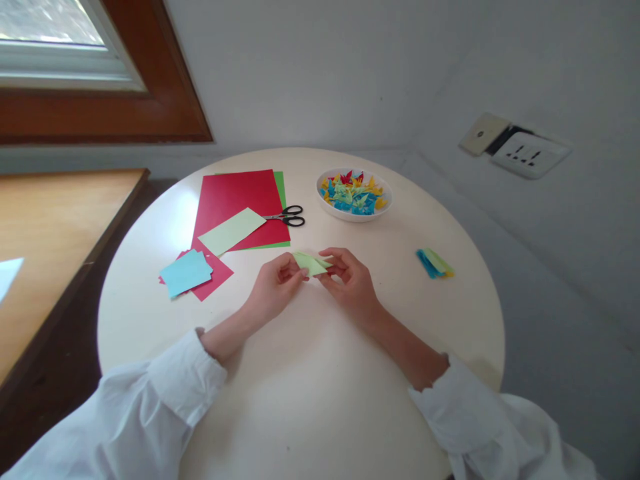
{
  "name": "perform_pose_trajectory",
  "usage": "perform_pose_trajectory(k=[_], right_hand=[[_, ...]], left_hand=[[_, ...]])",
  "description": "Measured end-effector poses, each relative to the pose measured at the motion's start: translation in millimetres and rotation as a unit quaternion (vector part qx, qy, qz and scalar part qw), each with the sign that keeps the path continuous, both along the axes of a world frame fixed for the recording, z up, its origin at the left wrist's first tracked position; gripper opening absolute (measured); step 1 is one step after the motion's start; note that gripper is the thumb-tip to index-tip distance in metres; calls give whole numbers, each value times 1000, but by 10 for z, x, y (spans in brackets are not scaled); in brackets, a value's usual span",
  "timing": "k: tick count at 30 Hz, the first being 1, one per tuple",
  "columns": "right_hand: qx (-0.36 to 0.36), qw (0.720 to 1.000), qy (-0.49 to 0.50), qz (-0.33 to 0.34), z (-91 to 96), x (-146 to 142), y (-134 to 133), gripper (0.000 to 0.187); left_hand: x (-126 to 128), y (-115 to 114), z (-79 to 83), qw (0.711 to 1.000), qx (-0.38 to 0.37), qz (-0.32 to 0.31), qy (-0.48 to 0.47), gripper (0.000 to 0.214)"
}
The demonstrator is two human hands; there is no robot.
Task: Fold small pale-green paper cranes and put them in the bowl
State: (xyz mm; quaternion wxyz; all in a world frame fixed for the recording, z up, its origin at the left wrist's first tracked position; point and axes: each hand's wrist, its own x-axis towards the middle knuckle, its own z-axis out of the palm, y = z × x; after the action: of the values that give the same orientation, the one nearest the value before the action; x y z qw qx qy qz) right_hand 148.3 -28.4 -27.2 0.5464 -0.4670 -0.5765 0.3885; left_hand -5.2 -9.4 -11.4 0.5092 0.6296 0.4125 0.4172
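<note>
A folded piece of light green paper [311,264] is held between my two hands, over the middle of the round table. My left hand [275,281] pinches its left side between thumb and fingers. On the opposite side, my right hand [350,283] has its thumb and fingers closed on the pointed right end. Beyond my hands lie black-handled scissors [293,216], their blades partly under a pale green paper strip [233,231]. A white bowl [345,215] of small folded paper pieces in yellow, blue, green and red stands farther back.
Red and green sheets [240,190] lie at the back left of the white table [310,400]. Nearer are blue and red paper squares [186,272]. Small folded papers [435,263] lie at the right. A wall with a socket [530,155] rises behind; a wooden surface [65,220] is at left.
</note>
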Motion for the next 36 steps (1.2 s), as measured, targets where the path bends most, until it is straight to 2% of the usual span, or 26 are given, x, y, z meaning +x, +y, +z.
perform_pose_trajectory(k=[7, 13, 21, 27, 36], right_hand=[[-3, 999, 7, 40, 16, 0, -9, 30], [-10, 1000, -18, 8, 21, -10, 9, 17], [-30, 999, -12, -23, 2, 11, 23, 16], [-36, 999, 22, -18, 26, -7, 21, 13], [-32, 997, 42, -48, 22, 4, 31, 16]], left_hand=[[-10, 13, -32, 999, 22, 20, 38, 16], [-28, 5, -79, 997, 49, 2, 64, 16], [-20, 17, -87, 999, 23, -15, 16, 15], [-13, 27, -87, 1000, 10, 3, -1, 15], [-6, 18, -67, 1000, -13, 22, -19, 17]])
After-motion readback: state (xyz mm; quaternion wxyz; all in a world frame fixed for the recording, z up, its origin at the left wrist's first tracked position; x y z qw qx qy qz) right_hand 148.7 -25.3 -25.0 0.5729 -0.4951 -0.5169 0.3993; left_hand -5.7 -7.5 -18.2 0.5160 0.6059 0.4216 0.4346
